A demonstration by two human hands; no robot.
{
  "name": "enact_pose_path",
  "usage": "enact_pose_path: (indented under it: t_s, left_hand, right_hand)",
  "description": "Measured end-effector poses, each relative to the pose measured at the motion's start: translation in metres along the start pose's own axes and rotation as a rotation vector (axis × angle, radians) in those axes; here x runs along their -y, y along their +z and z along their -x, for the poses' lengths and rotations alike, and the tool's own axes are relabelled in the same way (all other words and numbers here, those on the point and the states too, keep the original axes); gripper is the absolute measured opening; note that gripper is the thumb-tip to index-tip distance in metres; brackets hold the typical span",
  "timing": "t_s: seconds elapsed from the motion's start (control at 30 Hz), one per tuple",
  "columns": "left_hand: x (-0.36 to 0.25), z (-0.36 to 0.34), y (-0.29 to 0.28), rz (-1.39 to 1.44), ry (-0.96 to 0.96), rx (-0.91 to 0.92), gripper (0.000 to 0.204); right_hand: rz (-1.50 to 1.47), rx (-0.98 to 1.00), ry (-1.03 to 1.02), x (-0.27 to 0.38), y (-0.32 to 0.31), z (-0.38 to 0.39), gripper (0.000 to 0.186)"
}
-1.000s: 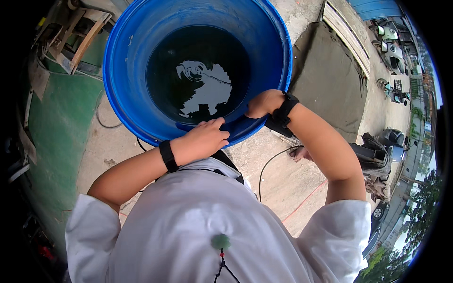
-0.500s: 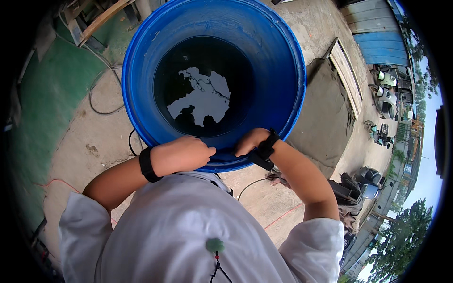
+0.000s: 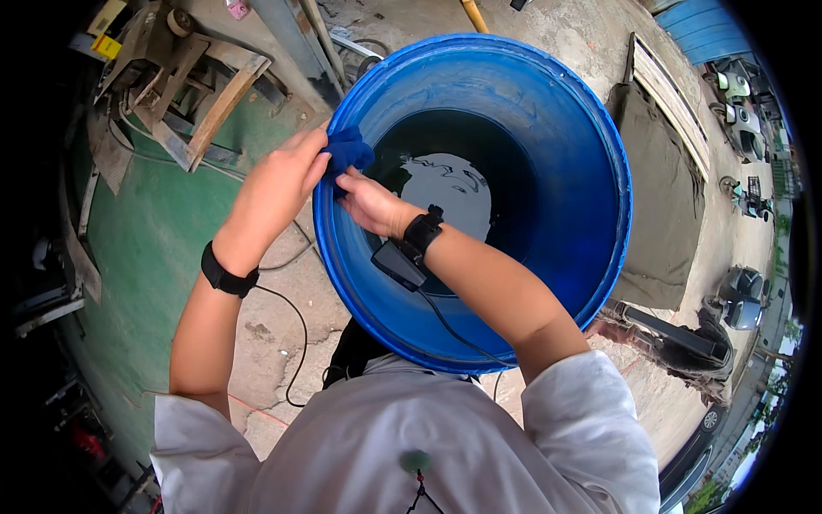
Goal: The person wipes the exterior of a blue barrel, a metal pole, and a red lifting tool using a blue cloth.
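Observation:
A large blue plastic barrel (image 3: 591,231) stands in front of me, with dark water (image 3: 505,141) and a pale reflection inside it. A dark blue cloth (image 3: 349,152) is bunched over the barrel's left rim. My left hand (image 3: 287,176) comes from outside the barrel and pinches the cloth against that rim. Reaching across the opening, my right hand (image 3: 375,204) is closed at the cloth's lower part, just inside the wall; some of its fingertips are hidden. Each wrist wears a black strap, and a small black box with a cable hangs by the right one.
A wooden and metal frame (image 3: 214,111) stands on green floor at the upper left. Cables (image 3: 301,343) loop over the concrete left of the barrel. To the right lies a grey-brown covered stack (image 3: 659,197) with pale boards, and parked scooters (image 3: 741,111) stand beyond.
Both hands have moved from the near rim to the left rim, where the blue cloth now shows plainly. My view has shifted, so the barrel sits lower and farther right.

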State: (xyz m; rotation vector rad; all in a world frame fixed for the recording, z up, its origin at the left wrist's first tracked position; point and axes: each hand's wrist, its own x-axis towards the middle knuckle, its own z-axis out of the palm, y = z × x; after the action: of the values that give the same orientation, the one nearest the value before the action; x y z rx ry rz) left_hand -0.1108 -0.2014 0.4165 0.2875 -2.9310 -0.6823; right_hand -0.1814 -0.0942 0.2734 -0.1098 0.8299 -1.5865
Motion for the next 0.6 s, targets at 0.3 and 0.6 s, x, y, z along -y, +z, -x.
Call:
enact_pose_path:
  t_s: [0.3, 0.6]
  left_hand:
    - [-0.002, -0.21, 0.047, -0.238, 0.604, 0.167, 0.016]
    - [-0.109, -0.279, 0.127, -0.366, 0.826, 0.12, 0.022]
  right_hand:
    - [-0.552, -0.389, -0.565, 0.134, -0.079, -0.092, 0.04]
    - [-0.489, -0.764, -1.027, 0.209, -0.221, -0.01, 0.033]
